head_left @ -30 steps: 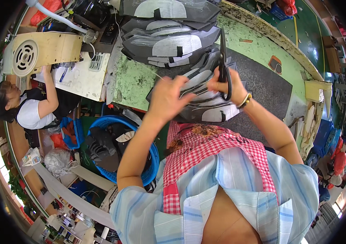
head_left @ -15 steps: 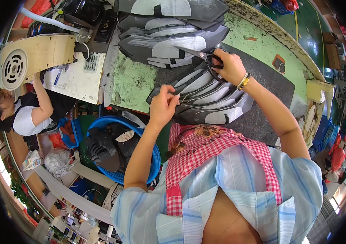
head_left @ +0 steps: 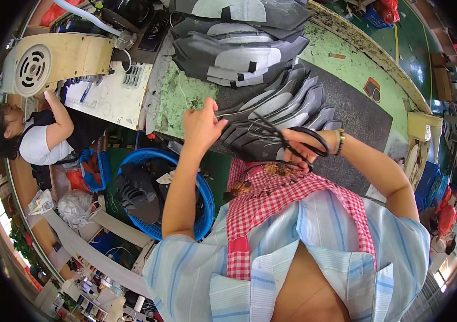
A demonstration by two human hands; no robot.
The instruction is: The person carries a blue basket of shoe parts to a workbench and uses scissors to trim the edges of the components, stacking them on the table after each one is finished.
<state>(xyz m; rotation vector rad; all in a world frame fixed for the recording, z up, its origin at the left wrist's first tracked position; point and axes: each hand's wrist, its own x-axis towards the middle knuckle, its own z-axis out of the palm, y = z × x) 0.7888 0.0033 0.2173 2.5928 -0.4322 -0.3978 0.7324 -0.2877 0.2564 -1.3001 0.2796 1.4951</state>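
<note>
My right hand is closed round black-handled scissors. Their blades point up and left over a fanned stack of dark grey cut pieces with pale grey patches. My left hand is raised at the left end of that stack, thumb and forefinger apart, with nothing visible gripped between them. Close above it, a thin pale thread shows against the green tabletop. Beyond the stack, a second pile of similar pieces lies overlapped, with black tabs on the pale patches.
The stack rests on a dark mat on the worn green table. A blue basket of dark scraps stands below the table at left. Further left, another person sits at a cream machine. An orange-edged piece lies at right.
My right hand has drawn the scissors down from the far pile toward my apron. My left hand has moved slightly left and up, and its finger and thumb have parted. The near stack's pieces have shifted.
</note>
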